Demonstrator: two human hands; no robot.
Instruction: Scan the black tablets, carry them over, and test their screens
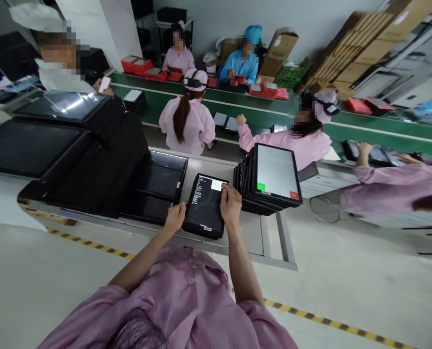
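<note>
A black tablet (204, 213) lies in front of me on the grey metal bench, its dark screen lit with lines of small white text and a white square code near the top right corner. My left hand (174, 218) is closed at the tablet's left edge, fingers curled. Along the right edge, my right hand (232, 206) holds the tablet, with fingertips by the white code. Right of it stands a tall stack of tablets (277, 170); the top one shows a pale screen with green and red corner patches. Dark tablets (161, 174) lie to the left.
High piles of black tablets (119, 160) rise at the far left of the bench (254, 237). Beyond it, several co-workers in pink, blue and white sit or stand along a green conveyor (150, 104) with red trays (137, 63). Cardboard boxes (368, 43) are stacked at the back right.
</note>
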